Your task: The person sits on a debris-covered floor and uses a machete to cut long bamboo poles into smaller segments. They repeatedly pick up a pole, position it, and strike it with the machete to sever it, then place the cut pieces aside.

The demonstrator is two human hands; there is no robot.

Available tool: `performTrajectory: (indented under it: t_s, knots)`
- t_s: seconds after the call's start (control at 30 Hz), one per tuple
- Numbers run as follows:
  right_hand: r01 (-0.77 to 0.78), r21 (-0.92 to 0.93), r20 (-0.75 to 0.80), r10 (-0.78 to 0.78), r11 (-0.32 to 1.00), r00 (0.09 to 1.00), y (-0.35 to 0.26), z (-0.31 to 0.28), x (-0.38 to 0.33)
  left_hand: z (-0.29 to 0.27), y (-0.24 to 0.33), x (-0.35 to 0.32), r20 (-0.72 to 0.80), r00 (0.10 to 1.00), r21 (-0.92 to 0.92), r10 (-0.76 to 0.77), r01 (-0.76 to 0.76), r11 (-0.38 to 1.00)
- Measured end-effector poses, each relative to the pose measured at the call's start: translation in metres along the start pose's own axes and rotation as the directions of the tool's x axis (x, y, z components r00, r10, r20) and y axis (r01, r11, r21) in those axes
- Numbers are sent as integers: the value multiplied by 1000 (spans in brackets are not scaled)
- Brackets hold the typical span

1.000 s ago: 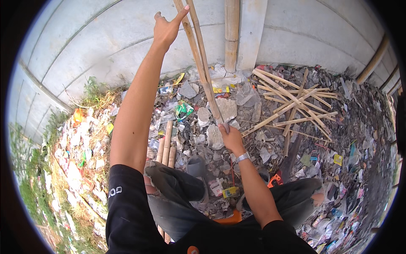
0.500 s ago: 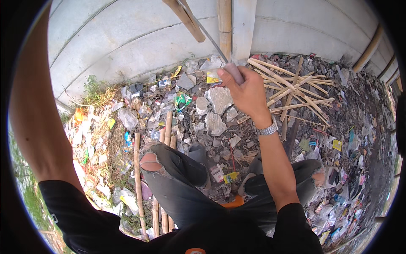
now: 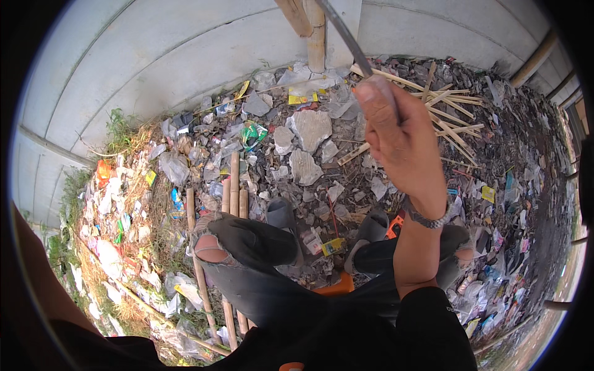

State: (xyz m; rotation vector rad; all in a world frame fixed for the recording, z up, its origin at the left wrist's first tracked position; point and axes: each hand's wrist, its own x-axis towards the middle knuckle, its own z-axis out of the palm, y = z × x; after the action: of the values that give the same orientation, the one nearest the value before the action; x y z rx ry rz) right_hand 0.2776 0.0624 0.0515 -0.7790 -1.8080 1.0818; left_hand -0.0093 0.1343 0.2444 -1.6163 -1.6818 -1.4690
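Observation:
My right hand (image 3: pixel 399 127) is closed around the handle of a long, narrow-bladed knife (image 3: pixel 346 31). Its dark metal blade points up and away, past the top edge of the view. The hand is raised over my right knee and hides part of a criss-crossed pile of split bamboo strips (image 3: pixel 461 127) on the ground behind it. Of my left arm (image 3: pixel 40 272), only a dark, shadowed stretch shows at the lower left; the left hand is out of view. Several bamboo poles (image 3: pixel 234 185) lie beside and under my left leg.
A pale panel wall (image 3: pixel 173 43) stands ahead, with an upright bamboo post (image 3: pixel 315 43) and a slanting bamboo piece (image 3: pixel 294 17) against it. Concrete chunks (image 3: pixel 311 130) and scattered litter cover the ground. An orange seat (image 3: pixel 337 284) shows between my legs.
My left arm has dropped from its raised position at the left to low in the corner. My right hand, still gripping the knife, has come closer and slightly right. The view has shifted a little.

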Motion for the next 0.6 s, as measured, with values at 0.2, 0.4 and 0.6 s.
performTrajectory:
  t_s: [0.2,0.4,0.6]
  knots:
    - [-416,-327,-104,406,848,908,337,105,-40,93,-163,-113,269,824,253,-499,439,862]
    - [-420,-264,-1,435,869,900,298,105,-40,51,-189,-131,320,744,181,-587,560,808]
    - [-396,-147,-61,391,906,918,324,139,-121,74,-163,-109,290,867,-101,-406,449,888]
